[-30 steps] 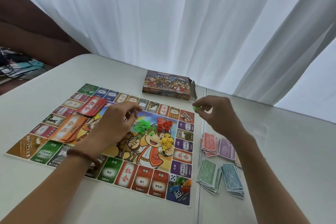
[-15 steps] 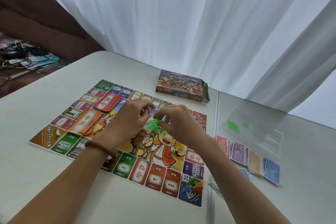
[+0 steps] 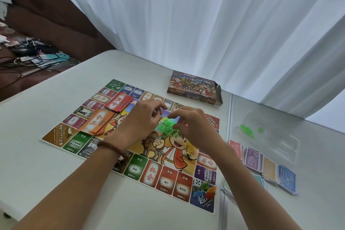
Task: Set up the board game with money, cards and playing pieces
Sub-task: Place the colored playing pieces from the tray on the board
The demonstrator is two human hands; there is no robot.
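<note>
Head view. The game box (image 3: 194, 87) lies flat on the bench (image 3: 37, 121) above the centre of the frame. Its right end flap is open and the inside is not visible. Right of centre, a clear plastic bag (image 3: 270, 140) lies flat with a few bright green bits (image 3: 246, 129) inside it.

The game board (image 3: 151, 172) is a thin printed sheet ringed with coloured tiles, spread flat at the centre. A fanned red card stack (image 3: 117, 101) and an orange card stack (image 3: 99, 121) rest on its upper-left part. At its middle sits a heap of translucent green pieces (image 3: 166, 127), with yellow pieces (image 3: 190, 150) just below it. On the lower-right corner tile stand a white die (image 3: 197, 183) and a cluster of coloured pawns (image 3: 205, 190).

Paper money lies right of the board in loose rectangular piles: red (image 3: 235, 147), purple (image 3: 252, 158), yellow (image 3: 268, 171) and blue (image 3: 287, 179).

The left hand (image 3: 141, 121), with a beaded bracelet (image 3: 112, 147) at the wrist, and the right hand (image 3: 194, 127) both hover over the green heap with fingers curled downward. For either hand, I cannot tell whether the grip is clenched on a piece. The hands and forearms cover much of the board's central artwork.

White pleated curtains (image 3: 186, 24) hang behind. A brown sofa (image 3: 46, 15) with tangled cables (image 3: 31, 52) fills the upper left.
</note>
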